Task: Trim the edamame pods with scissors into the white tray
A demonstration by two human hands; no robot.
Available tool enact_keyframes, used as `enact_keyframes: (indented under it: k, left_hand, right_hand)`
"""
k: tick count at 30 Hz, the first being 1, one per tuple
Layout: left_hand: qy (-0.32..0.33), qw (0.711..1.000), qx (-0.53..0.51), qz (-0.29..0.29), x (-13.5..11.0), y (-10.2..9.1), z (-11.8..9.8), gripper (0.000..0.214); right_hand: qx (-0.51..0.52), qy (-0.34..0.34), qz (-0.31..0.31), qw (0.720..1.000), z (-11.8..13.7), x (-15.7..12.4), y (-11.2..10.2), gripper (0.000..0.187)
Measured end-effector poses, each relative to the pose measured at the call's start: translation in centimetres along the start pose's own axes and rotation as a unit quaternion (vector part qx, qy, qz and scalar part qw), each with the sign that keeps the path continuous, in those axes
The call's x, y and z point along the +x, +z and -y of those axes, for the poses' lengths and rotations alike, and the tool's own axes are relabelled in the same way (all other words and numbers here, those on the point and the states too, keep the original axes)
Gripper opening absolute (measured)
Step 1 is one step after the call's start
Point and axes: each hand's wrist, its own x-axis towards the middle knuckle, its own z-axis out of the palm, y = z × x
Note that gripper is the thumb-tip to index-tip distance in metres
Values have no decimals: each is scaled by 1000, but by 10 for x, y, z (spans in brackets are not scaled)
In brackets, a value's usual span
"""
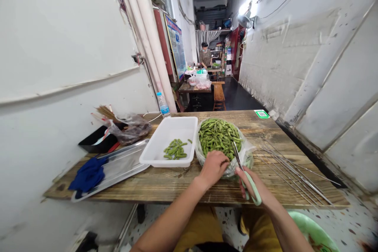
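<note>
Holding scissors (238, 158) in the right hand (254, 185), with the grip clamped round the pale green handles and the blades pointing up and away, over the near right side of a heap of green pods (218, 136). Resting the left hand (217, 163) at the near edge of that heap, with bent fingers. Cannot tell whether clamped on a pod or merely touching. Has the heap in a clear plastic bag (248, 149), spread open on the wooden table (183, 189).

Just left of the bag, has a white tray (177, 128), with a small cluster of pods (175, 149) toward the near side and one pod apart by the right wall. Farther left, shows a shallow tray (126, 161), with a blue cloth (88, 174) bunched over the near left end, and beyond it a black box (91, 147) beside a crumpled bag (136, 128). At the far edge, has a water bottle (163, 105) upright.

To the right of the heap, shows long thin metal skewers (308, 183) lying at a slant, and a green-and-white card (262, 114) near the far edge. Below the table's right end, shows a green basin (315, 226). Far down the room, shows a wooden bench (219, 92) and, behind it, a person (205, 55).
</note>
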Motion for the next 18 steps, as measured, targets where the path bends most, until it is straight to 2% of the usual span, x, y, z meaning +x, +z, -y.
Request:
enact_keyframes:
  k: [2,4,6,8,10,12,18]
  left_hand:
    - [-87,985,-123,-80,0,-1,2,12]
    - [-180,941,-262,-116,2,-1,3,12]
    - [-261,869,-404,-117,3,-1,3,11]
    - [-313,791,-514,-113,3,-1,0,12]
    - [-336,739,-574,-108,3,-3,-4,11]
    - [-341,716,-599,-107,3,-6,-7,7]
    - [-340,686,-626,-146,2,-8,-11,9]
  right_hand:
    - [-10,2,11,1000,1,-3,3,55]
    - [-34,-9,30,999,0,-5,8,53]
    - [-49,-22,49,997,-3,-5,11,50]
    - [-49,-25,57,997,-8,-4,13,49]
    - [-49,-28,53,997,-13,-2,14,49]
    - [-63,-33,52,996,-16,0,13,48]
    - [-68,-27,68,995,-14,1,12,51]
